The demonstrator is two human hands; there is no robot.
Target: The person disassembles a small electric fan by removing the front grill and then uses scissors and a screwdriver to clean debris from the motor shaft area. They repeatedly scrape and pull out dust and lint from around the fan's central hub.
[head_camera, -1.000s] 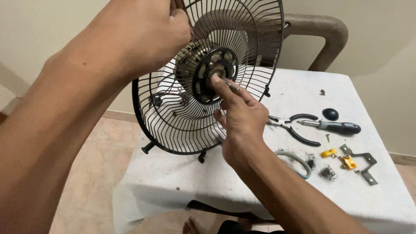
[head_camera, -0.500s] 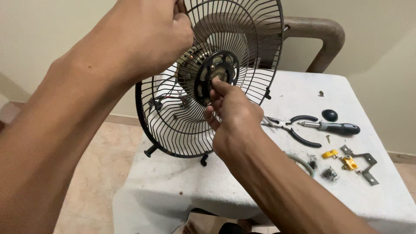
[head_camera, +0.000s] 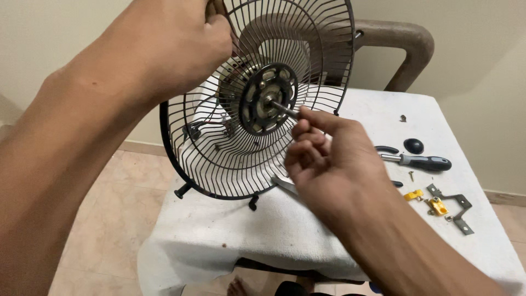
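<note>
While the fan's rear grille point(head_camera: 219, 164) stands tilted on its edge on the white cloth point(head_camera: 219, 241) that covers the table point(head_camera: 493, 257), the bare motor shaft point(head_camera: 285, 109) pokes out from the round black hub plate point(head_camera: 267, 98) toward the camera. The right hand point(head_camera: 334, 164) has its fingertips point(head_camera: 300, 127) pinched narrow at the shaft's tip; whether a small part sits between them cannot be told. The left hand point(head_camera: 186, 46) is closed over the grille's top rim, holding it upright.

Judged from this, the step is fine finger work at the shaft end. It goes well if the left hand holds the grille dead steady, the right hand stays in line with the shaft rather than pushing it sideways, and any turning is done with fingertips only so nothing slips and drops through the wires.

Off to the right on the cloth lie a dark-handled screwdriver point(head_camera: 419, 161), a small black cap point(head_camera: 413, 146), a loose screw point(head_camera: 411, 175), yellow clips point(head_camera: 413, 194) and a grey metal bracket point(head_camera: 455, 211). A brown chair back point(head_camera: 405, 44) rises behind the table.
</note>
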